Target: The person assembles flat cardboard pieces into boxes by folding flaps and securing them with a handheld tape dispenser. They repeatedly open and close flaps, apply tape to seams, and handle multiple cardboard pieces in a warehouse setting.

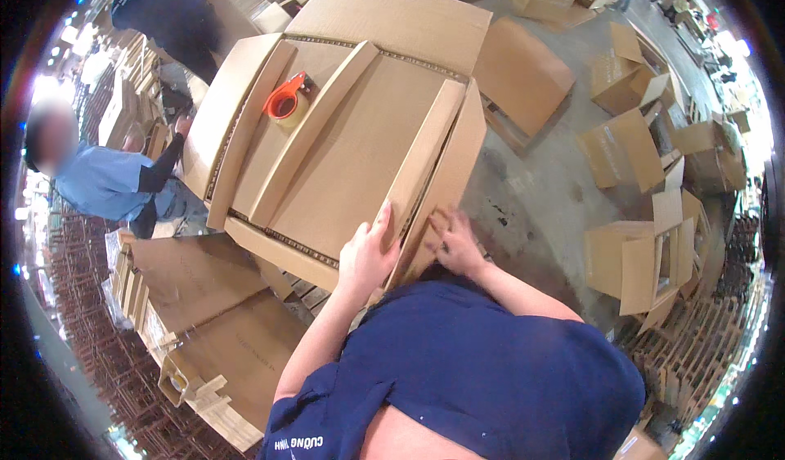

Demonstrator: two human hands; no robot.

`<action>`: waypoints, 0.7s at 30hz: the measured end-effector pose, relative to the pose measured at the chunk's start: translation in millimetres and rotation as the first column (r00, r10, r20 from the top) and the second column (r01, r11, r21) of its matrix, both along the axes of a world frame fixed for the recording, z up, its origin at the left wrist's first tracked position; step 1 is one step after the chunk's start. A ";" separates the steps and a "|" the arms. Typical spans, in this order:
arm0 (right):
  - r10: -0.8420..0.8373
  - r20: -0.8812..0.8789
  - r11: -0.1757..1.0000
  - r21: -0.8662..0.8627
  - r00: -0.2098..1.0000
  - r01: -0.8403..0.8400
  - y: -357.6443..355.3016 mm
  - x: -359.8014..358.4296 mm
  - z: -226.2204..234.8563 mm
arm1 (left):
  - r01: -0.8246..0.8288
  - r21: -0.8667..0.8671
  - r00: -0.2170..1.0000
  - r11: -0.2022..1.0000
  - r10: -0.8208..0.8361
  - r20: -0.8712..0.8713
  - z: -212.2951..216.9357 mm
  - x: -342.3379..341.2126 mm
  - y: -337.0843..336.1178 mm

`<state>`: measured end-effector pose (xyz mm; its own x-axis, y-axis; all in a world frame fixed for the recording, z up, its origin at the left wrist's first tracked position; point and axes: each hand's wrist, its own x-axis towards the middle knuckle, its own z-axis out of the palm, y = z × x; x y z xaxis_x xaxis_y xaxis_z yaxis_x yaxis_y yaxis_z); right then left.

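The left fingers (pixel 384 216) lie nearly straight along one strip (pixel 424 157), touching it; whether they pinch it, I cannot tell. The right hand (pixel 455 243) has its fingers loosely spread at the right flap (pixel 448 178), with no grip visible; blur hides whether they touch it. Between and ahead of the left hand (pixel 368 254) and the right lies one large box (pixel 352 161), directly before the person, its top inset with a panel. Three long strips stand on it, counting the touched one. Four flaps surround it: back, left, right and near. One orange tape dispenser (pixel 284 105) sits between the left and middle strips. At least five open boxes (pixel 621 145) stand on the floor (pixel 523 215) at right, some overlapping, so the count is unsure. Two co-workers (pixel 106 178) show at left, one cut off at the top. The near flap's lower side is hidden.
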<state>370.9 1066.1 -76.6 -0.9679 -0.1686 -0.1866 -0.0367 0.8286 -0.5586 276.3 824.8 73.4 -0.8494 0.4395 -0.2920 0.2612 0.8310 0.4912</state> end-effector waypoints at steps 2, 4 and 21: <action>-0.249 -0.390 0.968 -0.115 0.886 0.221 56.5 -35.3 15.3 | -0.016 -0.075 1.000 0.997 0.016 -0.003 13.2 11.2 11.3; -0.351 -0.422 0.936 -0.163 0.836 0.311 124.3 -105.3 39.1 | -0.003 -0.115 1.000 0.993 0.001 -0.011 18.4 18.3 16.8; -0.015 -0.198 0.954 -0.296 0.980 -0.045 238.5 -312.7 50.5 | -0.129 -0.114 0.987 0.985 0.117 -0.109 -9.0 37.4 43.0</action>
<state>58.3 1304.5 -26.1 -0.9770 -0.2023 0.0674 -0.1817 0.6243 -0.7597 313.7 867.9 64.4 -0.9227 0.2965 -0.2463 0.1963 0.9113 0.3619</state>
